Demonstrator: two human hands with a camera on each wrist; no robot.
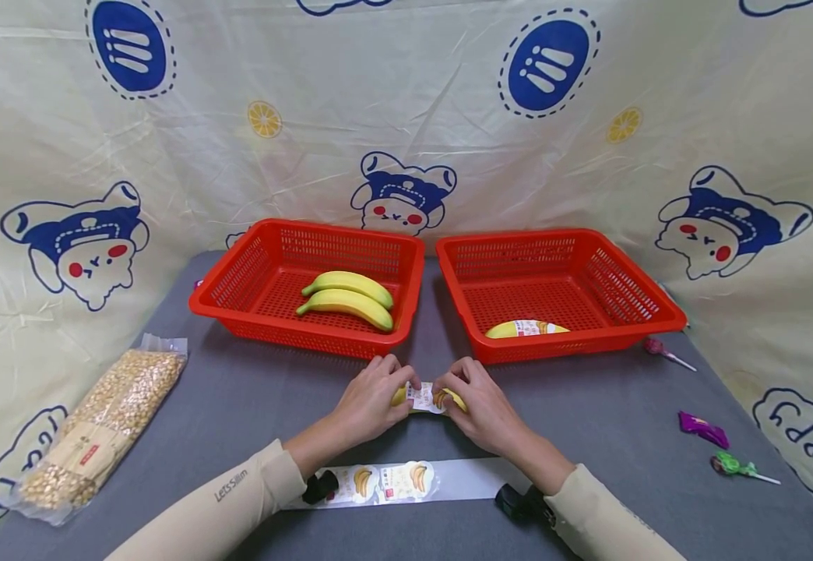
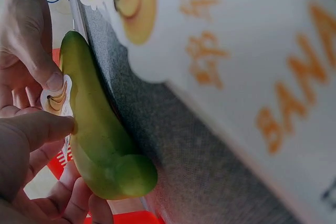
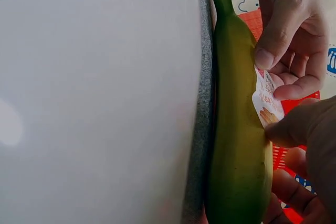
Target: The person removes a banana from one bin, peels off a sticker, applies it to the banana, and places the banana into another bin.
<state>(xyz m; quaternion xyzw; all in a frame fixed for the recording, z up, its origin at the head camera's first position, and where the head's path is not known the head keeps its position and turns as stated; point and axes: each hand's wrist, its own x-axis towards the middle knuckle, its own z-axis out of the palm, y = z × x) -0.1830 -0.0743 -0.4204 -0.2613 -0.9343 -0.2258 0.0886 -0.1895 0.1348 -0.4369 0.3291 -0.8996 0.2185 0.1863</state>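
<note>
The banana lies on the surface directly beneath both hands, its white label across the top. The left hand and right hand work close together, thumbs and fingertips pinching opposite ends of the label against the peel. The step in hand looks like sticking the label down; the next move probably calls for light thumb pressure outward, so its edges don't pucker. Nearer the wearer than the hands runs a label strip, under the wrists. Just beyond the left hand stands a red basket with two bananas; just beyond the right, another red basket with one labelled banana. Their rims limit forward reach. Sideways there is open surface, out to the kernel bag on the left and wrapped sweet on the right.
</note>
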